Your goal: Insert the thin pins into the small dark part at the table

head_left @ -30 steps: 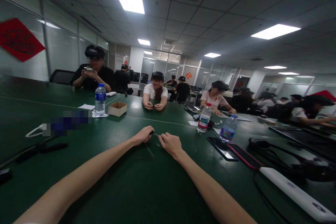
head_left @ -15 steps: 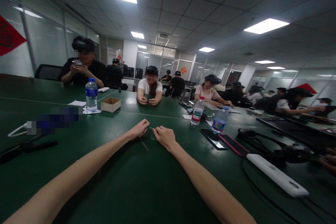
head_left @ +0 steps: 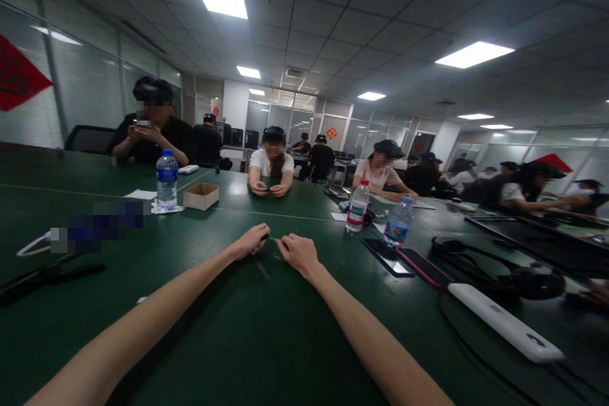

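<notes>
Both arms reach forward over the green table (head_left: 228, 342). My left hand (head_left: 251, 242) is closed, with a small dark object (head_left: 264, 236) showing at its fingertips; its kind is too small to make out. Close by on the right, my right hand (head_left: 299, 254) is closed in a pinch, knuckles up. A thin pale strand or pin (head_left: 273, 239) spans the narrow gap between the two sets of fingertips. What lies inside the right fingers is hidden.
An open cardboard box (head_left: 201, 196) and a blue-capped water bottle (head_left: 167, 181) stand ahead on the left. Rightward are a red-capped bottle (head_left: 358, 206), another bottle (head_left: 398, 223), a phone (head_left: 389, 257), a white power bank (head_left: 504, 321) and black headphones (head_left: 504, 269). Several people sit around.
The small dark object now shows at my left fingertips, and the thin pale piece between the hands is plainer. My hands stay nearly in place; the view has tilted slightly upward.
</notes>
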Motion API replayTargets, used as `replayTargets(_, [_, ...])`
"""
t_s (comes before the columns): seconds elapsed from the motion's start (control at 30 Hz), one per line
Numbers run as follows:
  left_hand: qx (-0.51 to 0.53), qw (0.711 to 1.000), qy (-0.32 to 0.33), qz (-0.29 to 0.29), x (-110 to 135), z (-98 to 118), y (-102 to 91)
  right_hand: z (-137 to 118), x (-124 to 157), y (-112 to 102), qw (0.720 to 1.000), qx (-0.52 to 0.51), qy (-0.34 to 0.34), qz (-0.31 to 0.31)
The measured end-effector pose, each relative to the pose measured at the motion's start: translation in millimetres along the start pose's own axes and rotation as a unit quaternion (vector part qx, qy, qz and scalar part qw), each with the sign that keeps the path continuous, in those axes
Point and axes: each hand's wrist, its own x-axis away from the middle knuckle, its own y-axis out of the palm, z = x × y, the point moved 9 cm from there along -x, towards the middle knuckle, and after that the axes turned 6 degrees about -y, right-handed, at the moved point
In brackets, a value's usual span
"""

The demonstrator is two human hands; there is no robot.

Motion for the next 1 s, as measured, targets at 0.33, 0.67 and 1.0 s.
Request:
replayTargets(0.33, [0.007, 1.000, 0.001, -0.020, 0, 6, 2.7, 4, -4, 2, 1.000, -0.014, -0.002, 0.011])
replayTargets(0.67, [0.016, 0.998, 0.017, -0.057, 7, 11, 8.5, 8, -8, 15, 0.998, -0.057, 0.008, -0.003])
replayTargets(1.0, [-0.012, 1.000, 0.013, -0.013, 7, 7, 4.3, 2, -7, 28, 0.995, -0.032, -0.003, -0.094])
